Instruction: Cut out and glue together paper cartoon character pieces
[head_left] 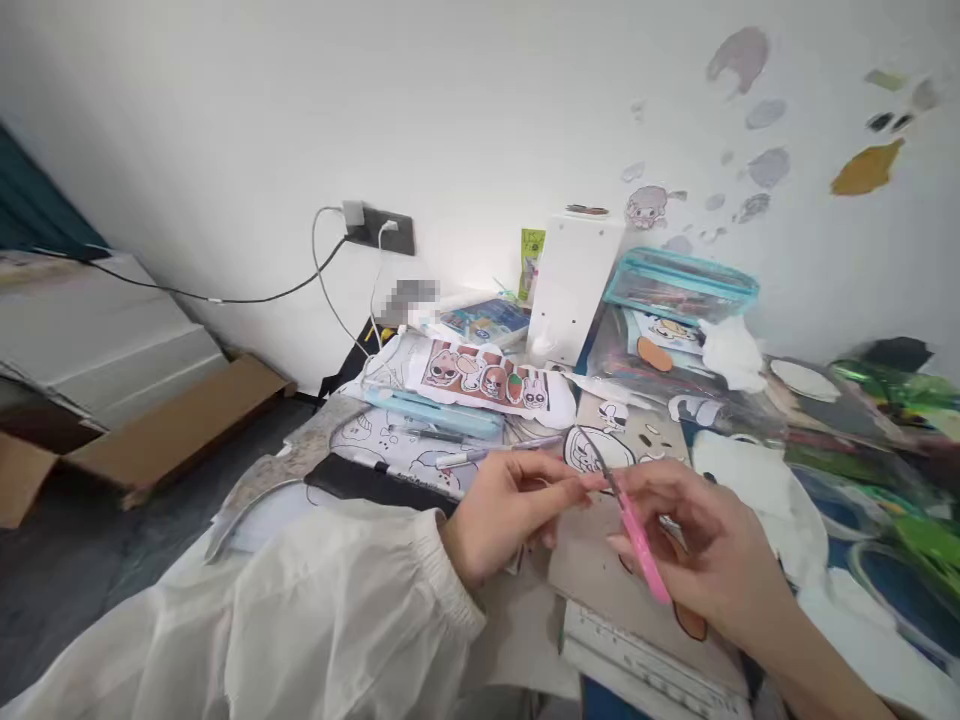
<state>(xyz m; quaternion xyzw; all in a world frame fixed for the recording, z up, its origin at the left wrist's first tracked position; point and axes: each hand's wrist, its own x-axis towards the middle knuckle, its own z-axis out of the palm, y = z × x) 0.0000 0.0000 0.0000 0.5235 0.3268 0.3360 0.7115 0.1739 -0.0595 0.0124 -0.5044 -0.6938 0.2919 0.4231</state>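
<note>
My right hand (690,540) is closed around a pink-handled tool (645,555) with a narrow dark metal blade. The blade points up and to the left. My left hand (517,505) is closed in a pinch, its thumb and fingertips meeting my right fingertips beside the blade; whatever it pinches is too small or hidden to name. Just beyond the fingers lies a black-and-white cartoon cutout (589,450). Under my hands is a grey-brown board (592,555), with an orange cutout (690,622) partly covered by my right hand.
A brown strip with cartoon stickers (495,382) lies behind my left hand, near pens (469,455). A white box (570,285) and a turquoise clear pouch (682,285) stand against the wall. Clear plastic bags and paper scraps crowd the right. Open cardboard boxes (187,420) sit left.
</note>
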